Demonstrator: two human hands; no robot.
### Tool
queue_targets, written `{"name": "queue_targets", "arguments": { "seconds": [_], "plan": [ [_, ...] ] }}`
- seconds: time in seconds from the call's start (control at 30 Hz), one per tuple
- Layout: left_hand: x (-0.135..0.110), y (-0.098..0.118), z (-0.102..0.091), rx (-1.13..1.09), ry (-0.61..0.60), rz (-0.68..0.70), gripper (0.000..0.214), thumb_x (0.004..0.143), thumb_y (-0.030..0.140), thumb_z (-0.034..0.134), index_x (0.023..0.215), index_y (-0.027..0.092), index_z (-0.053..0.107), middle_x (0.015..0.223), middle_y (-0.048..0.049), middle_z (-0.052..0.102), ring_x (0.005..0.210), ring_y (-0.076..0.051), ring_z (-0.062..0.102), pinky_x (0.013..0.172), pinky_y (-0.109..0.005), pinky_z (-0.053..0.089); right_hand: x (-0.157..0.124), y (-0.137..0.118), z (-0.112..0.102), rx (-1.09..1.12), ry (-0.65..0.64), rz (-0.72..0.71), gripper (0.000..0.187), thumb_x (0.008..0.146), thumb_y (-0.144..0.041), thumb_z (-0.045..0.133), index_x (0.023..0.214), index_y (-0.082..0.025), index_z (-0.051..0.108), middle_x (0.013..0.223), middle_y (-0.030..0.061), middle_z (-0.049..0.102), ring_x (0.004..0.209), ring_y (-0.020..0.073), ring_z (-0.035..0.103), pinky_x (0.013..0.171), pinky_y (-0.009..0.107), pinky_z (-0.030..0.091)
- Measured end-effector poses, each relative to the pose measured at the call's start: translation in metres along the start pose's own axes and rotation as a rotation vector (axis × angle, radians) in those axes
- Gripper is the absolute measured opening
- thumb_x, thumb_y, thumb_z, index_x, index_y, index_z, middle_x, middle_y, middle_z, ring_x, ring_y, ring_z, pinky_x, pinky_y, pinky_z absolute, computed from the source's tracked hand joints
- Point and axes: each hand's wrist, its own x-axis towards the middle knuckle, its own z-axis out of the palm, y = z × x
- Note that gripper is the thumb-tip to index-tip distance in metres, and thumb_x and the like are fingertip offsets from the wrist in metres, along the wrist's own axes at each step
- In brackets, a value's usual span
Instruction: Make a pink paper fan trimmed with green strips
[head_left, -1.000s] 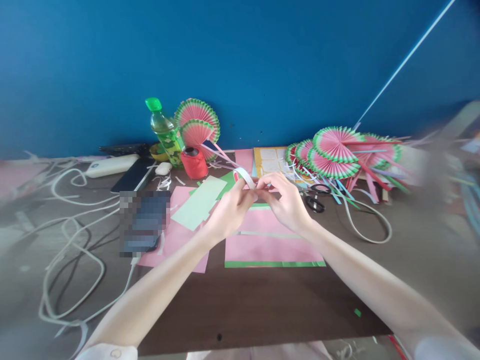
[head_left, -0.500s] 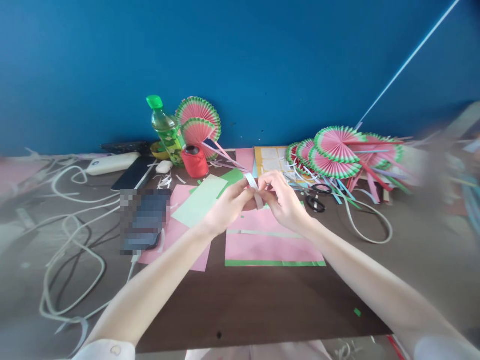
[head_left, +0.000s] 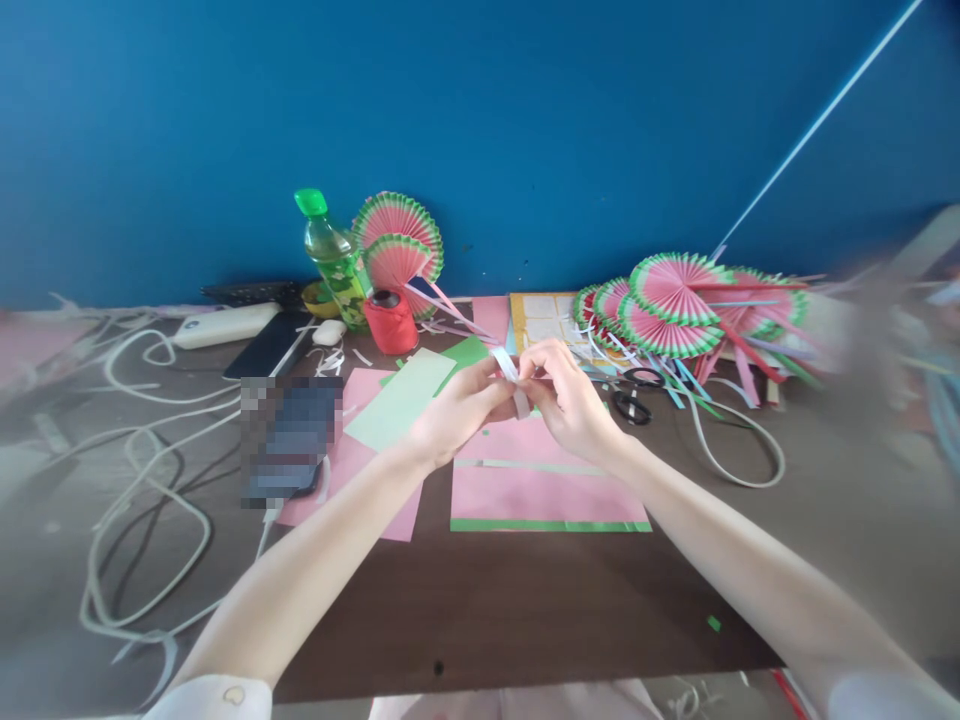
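Both my hands meet above the middle of the table, pinching a narrow white paper strip (head_left: 512,372). My left hand (head_left: 457,410) grips it from the left with thumb and fingers closed. From the right, my right hand (head_left: 571,398) holds the same strip, fingers curled. One end of the strip hangs down between the hands. Below them lies a pink sheet with green edges (head_left: 546,488), flat on the dark brown table (head_left: 525,610).
Finished pink-and-green paper fans (head_left: 679,300) pile up at the back right, two more fans (head_left: 399,240) lean on the blue wall. Nearby are a green bottle (head_left: 334,262), red thread spool (head_left: 390,322), black scissors (head_left: 631,392), light green paper (head_left: 401,398), a phone (head_left: 292,440) and white cables (head_left: 142,470).
The white strip was a raised loop over my left hand; now it is drawn down and pinched tight between both hands. The hands barely shifted.
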Motion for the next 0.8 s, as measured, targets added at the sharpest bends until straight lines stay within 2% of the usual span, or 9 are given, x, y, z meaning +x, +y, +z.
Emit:
{"name": "queue_targets", "arguments": {
  "seconds": [0.13, 0.33, 0.43, 0.5, 0.57, 0.67, 0.8],
  "plan": [
    [0.001, 0.0001, -0.0004, -0.03, 0.008, -0.03, 0.026, 0.077, 0.027, 0.061, 0.099, 0.013, 0.059, 0.078, -0.0034, 0.065, 0.079, -0.017, 0.064, 0.086, -0.037, 0.046, -0.0004, 0.0014, -0.0007, -0.001, -0.011, -0.03, 0.009, 0.091, -0.021, 0.038, 0.082, -0.023, 0.04, 0.086, 0.005, 0.048, 0.082, 0.0193, 0.046, 0.071, 0.035, 0.041],
    [-0.0002, 0.0031, 0.0017, -0.032, 0.003, -0.039, 0.03, 0.075, 0.029, 0.063, 0.1, 0.011, 0.059, 0.082, -0.0074, 0.067, 0.083, -0.02, 0.065, 0.083, -0.036, 0.047, 0.0001, 0.0015, -0.0025, -0.028, -0.015, -0.084, 0.009, 0.089, -0.018, 0.04, 0.082, -0.023, 0.041, 0.086, 0.0048, 0.049, 0.083, 0.019, 0.048, 0.073, 0.036, 0.042],
    [-0.0008, 0.0052, 0.0011, -0.022, 0.001, -0.022, 0.034, 0.077, 0.029, 0.061, 0.106, 0.012, 0.057, 0.088, -0.009, 0.068, 0.09, -0.022, 0.064, 0.086, -0.037, 0.046, -0.001, 0.0027, -0.0009, 0.038, 0.046, -0.029, 0.004, 0.089, -0.021, 0.045, 0.087, -0.023, 0.043, 0.089, 0.0042, 0.052, 0.086, 0.0181, 0.052, 0.074, 0.035, 0.044],
    [-0.0009, 0.0064, 0.0006, -0.003, 0.007, 0.002, 0.035, 0.078, 0.028, 0.059, 0.11, 0.013, 0.055, 0.093, -0.0093, 0.067, 0.094, -0.022, 0.063, 0.087, -0.038, 0.045, -0.0014, 0.0029, 0.0, 0.102, 0.084, 0.036, 0.008, 0.087, -0.023, 0.048, 0.095, -0.024, 0.044, 0.091, 0.0038, 0.055, 0.086, 0.0171, 0.055, 0.074, 0.034, 0.046],
    [-0.0011, 0.0076, 0.001, 0.053, 0.03, 0.035, 0.034, 0.079, 0.027, 0.056, 0.111, 0.014, 0.054, 0.098, -0.0088, 0.066, 0.097, -0.022, 0.062, 0.088, -0.037, 0.045, -0.001, 0.0022, -0.0001, 0.127, 0.083, 0.073, 0.012, 0.086, -0.024, 0.052, 0.097, -0.024, 0.047, 0.092, 0.0033, 0.056, 0.084, 0.016, 0.056, 0.074, 0.033, 0.046],
    [-0.0017, 0.0089, 0.0029, 0.208, 0.071, 0.086, 0.029, 0.081, 0.023, 0.051, 0.109, 0.014, 0.053, 0.098, -0.0079, 0.065, 0.093, -0.019, 0.061, 0.083, -0.033, 0.046, 0.0005, 0.0001, -0.0013, 0.108, 0.066, 0.076, 0.006, 0.084, -0.027, 0.055, 0.088, -0.023, 0.052, 0.09, 0.0026, 0.058, 0.079, 0.0147, 0.055, 0.07, 0.03, 0.046],
    [-0.004, 0.0084, 0.0031, 0.502, 0.102, 0.118, 0.03, 0.08, 0.017, 0.047, 0.11, 0.016, 0.05, 0.081, -0.0018, 0.064, 0.068, -0.012, 0.058, 0.064, -0.024, 0.043, 0.0019, -0.0008, -0.0034, 0.085, 0.056, 0.09, 0.007, 0.084, -0.028, 0.055, 0.082, -0.022, 0.054, 0.085, 0.002, 0.058, 0.076, 0.0146, 0.054, 0.066, 0.029, 0.046]
  ]
}}
